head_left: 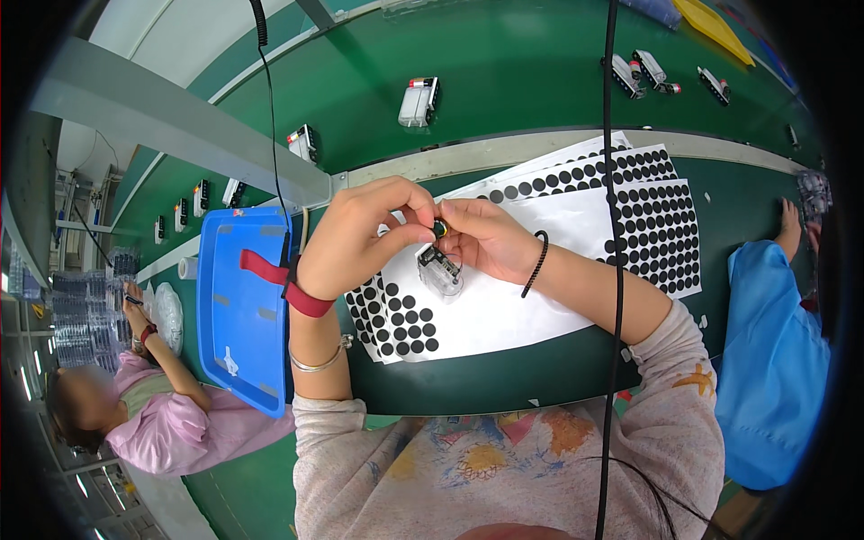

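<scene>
My left hand [364, 229] and my right hand [486, 238] meet over the white sheets, fingers closed in a pinch. Between the fingertips is a small round black piece [439, 229] with a yellow-green edge. Just below it hangs a small device with a clear plastic housing [439, 274] and a dark circuit board, against my right fingers. Fingers partly hide where piece and device meet. Under my hands lie white sheets of round black stickers [661, 229]; some dots are gone from the nearest sheet. A red strap [310, 301] circles my left wrist.
A blue tray [211, 306] stands left of my left forearm. Similar devices [418, 102] lie on the green conveyor belt [504, 81] beyond a pale rail. A black cable [612, 297] hangs before my right arm. People sit at left [180, 414] and right [774, 360].
</scene>
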The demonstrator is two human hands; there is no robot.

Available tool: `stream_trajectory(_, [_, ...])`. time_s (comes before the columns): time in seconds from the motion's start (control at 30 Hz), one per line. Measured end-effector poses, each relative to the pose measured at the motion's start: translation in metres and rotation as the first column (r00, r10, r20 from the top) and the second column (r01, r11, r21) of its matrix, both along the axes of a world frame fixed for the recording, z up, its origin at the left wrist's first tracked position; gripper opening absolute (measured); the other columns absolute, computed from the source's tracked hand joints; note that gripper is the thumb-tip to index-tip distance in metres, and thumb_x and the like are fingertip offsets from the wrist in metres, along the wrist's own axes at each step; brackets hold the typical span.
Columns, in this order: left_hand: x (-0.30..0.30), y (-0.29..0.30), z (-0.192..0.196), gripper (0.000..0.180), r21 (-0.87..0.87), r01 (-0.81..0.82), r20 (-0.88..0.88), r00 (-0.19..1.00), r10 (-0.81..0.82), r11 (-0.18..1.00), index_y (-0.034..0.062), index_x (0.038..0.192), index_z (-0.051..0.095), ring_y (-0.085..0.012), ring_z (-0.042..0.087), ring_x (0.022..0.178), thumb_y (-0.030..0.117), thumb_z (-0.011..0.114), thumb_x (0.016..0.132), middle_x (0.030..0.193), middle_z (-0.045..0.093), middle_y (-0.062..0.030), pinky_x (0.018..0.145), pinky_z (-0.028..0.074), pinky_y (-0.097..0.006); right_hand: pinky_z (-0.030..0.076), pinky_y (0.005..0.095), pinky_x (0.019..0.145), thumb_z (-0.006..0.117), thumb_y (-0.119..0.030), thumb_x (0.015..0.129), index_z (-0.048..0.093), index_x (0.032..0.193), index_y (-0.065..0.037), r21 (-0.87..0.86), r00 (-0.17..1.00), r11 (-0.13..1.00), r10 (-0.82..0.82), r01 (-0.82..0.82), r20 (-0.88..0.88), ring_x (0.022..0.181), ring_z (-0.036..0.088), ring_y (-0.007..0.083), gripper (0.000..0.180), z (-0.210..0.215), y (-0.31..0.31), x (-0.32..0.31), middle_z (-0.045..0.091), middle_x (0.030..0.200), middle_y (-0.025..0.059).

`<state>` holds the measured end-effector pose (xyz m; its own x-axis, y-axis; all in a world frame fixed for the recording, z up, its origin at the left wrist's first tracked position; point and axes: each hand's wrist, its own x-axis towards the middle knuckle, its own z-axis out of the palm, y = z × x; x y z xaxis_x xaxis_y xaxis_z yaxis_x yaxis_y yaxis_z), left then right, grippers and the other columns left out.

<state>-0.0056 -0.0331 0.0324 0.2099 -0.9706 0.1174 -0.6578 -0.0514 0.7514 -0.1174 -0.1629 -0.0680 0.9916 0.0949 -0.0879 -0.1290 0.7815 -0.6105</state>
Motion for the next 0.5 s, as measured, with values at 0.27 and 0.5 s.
stream_trajectory(0.27, [0.0, -0.002, -0.002, 0.011, -0.025, 0.015, 0.059, 0.998, -0.014, 1.0, 0.0018, 0.079, 0.058, -0.0178, 0.06, 0.07, 0.0, 0.065, 0.071, 0.079, 0.06, -0.0052, 0.059, 0.05, -0.027, 0.046, 0.0242, 0.067, 0.054, -0.035, 0.088, 0.057, 0.093, -0.004, -0.008, 1.0, 1.0, 0.002, -0.002, 0.003, 0.071, 0.055, 0.0076, 0.032, 0.0, 0.0, -0.002, 0.057, 0.078, 0.0007])
stream_trajectory(0.5, [-0.01, -0.005, -0.006, 0.024, -0.036, -0.195, 0.128, 0.972, 0.198, 0.98, 0.002, 0.083, 0.054, -0.0152, 0.058, 0.077, 0.001, 0.071, 0.066, 0.081, 0.058, -0.0033, 0.061, 0.05, -0.026, 0.045, 0.0232, 0.068, 0.055, -0.028, 0.088, 0.057, 0.09, -0.003, -0.142, 0.982, 0.973, -0.17, 0.18, 0.081, 0.07, 0.053, 0.0077, 0.026, 0.001, 0.007, -0.005, 0.056, 0.079, 0.0011])
